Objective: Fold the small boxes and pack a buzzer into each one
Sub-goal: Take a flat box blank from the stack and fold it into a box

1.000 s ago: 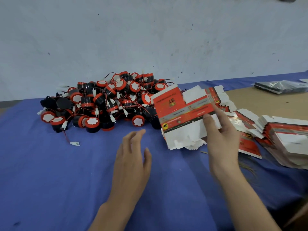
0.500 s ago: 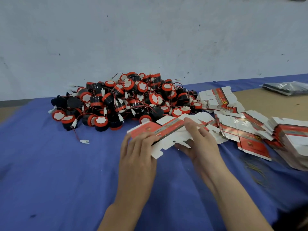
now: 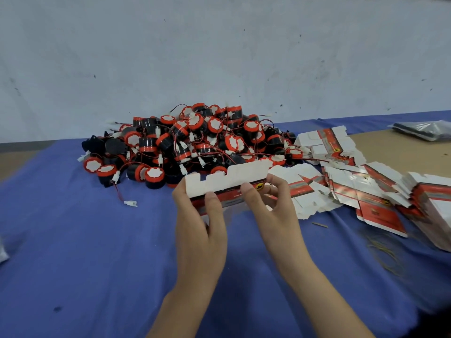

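Pinched a flat box blank (image 3: 227,181) in left hand (image 3: 202,230) and right hand (image 3: 271,215), both curled round it, above the worktop (image 3: 97,240) beside the buzzer pile (image 3: 190,142), probably to start folding.

One second ago the left grip (image 3: 202,228) hovered flat and empty over the counter (image 3: 92,245). It now pinches the left end of the flat box (image 3: 229,178), thumb on the near face. The right grip (image 3: 271,211) then held the flat box raised, red face toward the camera. It now pinches the right end. Half a second ago the box lay low and nearly flat under both grips. It now stands on edge, white flaps uppermost.
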`<action>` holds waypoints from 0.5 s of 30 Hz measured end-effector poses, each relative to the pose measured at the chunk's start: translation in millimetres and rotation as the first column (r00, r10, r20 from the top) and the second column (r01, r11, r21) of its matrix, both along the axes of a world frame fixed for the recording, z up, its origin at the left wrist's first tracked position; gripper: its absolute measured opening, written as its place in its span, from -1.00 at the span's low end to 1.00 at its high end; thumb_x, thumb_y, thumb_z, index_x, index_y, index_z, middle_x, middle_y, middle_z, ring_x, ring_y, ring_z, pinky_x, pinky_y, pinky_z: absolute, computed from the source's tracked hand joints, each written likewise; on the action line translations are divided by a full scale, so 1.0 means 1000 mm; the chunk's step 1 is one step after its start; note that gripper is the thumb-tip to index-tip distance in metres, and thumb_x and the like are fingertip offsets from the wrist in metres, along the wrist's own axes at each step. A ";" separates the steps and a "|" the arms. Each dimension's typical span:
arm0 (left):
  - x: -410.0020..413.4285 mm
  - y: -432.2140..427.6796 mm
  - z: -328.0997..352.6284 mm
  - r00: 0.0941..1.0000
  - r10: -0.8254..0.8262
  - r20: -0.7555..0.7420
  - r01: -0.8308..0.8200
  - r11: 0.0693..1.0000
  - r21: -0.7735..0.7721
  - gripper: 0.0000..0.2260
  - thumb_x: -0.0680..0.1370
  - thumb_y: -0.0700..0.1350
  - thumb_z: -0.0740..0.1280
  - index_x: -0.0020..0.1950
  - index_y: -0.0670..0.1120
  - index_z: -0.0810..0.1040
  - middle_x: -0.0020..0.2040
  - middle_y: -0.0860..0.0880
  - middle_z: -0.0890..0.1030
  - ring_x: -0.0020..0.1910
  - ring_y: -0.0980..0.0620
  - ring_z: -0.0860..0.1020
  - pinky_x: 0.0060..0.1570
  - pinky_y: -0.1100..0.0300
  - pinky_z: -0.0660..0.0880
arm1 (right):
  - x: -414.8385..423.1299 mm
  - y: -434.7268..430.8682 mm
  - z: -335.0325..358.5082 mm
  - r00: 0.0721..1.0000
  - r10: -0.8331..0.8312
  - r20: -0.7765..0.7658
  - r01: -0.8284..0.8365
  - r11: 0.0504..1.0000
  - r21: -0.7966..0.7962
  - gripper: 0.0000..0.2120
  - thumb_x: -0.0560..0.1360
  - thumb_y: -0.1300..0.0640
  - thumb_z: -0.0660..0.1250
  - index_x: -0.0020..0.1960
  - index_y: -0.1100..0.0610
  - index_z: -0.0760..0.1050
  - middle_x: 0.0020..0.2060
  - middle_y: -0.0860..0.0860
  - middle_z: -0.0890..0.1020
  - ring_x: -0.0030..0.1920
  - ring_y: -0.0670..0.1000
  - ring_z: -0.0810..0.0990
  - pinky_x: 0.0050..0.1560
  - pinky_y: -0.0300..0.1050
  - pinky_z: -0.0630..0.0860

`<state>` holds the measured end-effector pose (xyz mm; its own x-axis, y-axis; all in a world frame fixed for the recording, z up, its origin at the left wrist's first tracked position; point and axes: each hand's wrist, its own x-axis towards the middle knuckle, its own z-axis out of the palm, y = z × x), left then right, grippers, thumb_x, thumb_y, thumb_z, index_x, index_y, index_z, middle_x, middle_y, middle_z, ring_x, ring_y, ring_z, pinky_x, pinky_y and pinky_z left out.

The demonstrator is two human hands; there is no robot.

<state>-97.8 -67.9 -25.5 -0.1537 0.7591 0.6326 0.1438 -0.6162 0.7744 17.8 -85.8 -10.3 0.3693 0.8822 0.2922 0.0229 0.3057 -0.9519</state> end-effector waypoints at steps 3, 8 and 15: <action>0.001 0.000 -0.002 1.000 -0.024 -0.017 0.024 1.000 -0.008 -0.59 0.59 0.06 0.17 0.44 0.16 0.25 0.20 0.35 0.53 0.12 0.29 0.57 -0.13 0.48 0.49 | -0.003 0.002 -0.006 0.999 -0.028 0.029 0.029 0.999 -0.020 -0.41 0.28 -0.32 0.42 0.25 -0.23 0.36 0.19 -0.04 0.51 0.21 -0.10 0.52 0.17 -0.21 0.52; 0.002 -0.005 -0.006 0.988 -0.106 -0.116 0.105 0.994 -0.017 -0.54 0.53 -0.03 0.21 0.44 0.18 0.27 0.26 0.23 0.55 0.19 0.22 0.57 -0.06 0.45 0.51 | -0.005 0.002 -0.009 0.997 -0.072 0.037 0.073 0.997 -0.030 -0.15 0.29 -0.36 0.49 0.46 -0.11 0.29 0.33 -0.02 0.49 0.34 0.01 0.50 0.33 0.10 0.50; 0.004 -0.011 -0.009 0.971 -0.130 -0.199 0.126 0.992 -0.031 -0.49 0.50 -0.06 0.21 0.44 0.20 0.22 0.26 0.18 0.55 0.22 0.19 0.56 0.00 0.40 0.53 | -0.002 0.000 -0.008 0.997 -0.071 0.039 0.073 0.996 -0.050 -0.24 0.28 -0.32 0.48 0.39 -0.16 0.32 0.28 -0.01 0.51 0.30 0.02 0.53 0.31 0.10 0.51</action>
